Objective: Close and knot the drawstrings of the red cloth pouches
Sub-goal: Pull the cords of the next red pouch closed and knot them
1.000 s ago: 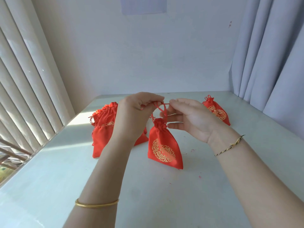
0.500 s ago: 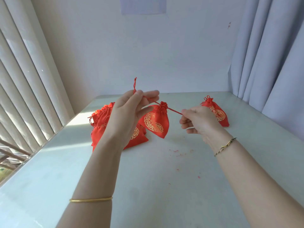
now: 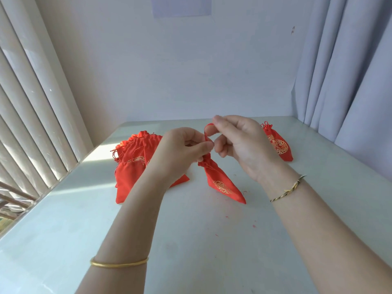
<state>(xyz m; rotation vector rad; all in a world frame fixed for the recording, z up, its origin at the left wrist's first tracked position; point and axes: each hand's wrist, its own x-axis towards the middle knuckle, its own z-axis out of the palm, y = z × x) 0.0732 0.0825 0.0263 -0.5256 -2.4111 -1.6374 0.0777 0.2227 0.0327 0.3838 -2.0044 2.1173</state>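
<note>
Red cloth pouch with a gold emblem slants over the middle of the pale worktop, its gathered neck pinched in the curled fingers of the left hand and its lower corner down at the surface. Just above, the right hand nips the red drawstring between thumb and forefinger, the two hands nearly touching. A heap of red pouches lies behind the left wrist, and a single closed pouch lies well apart to the right, near the grey curtain.
</note>
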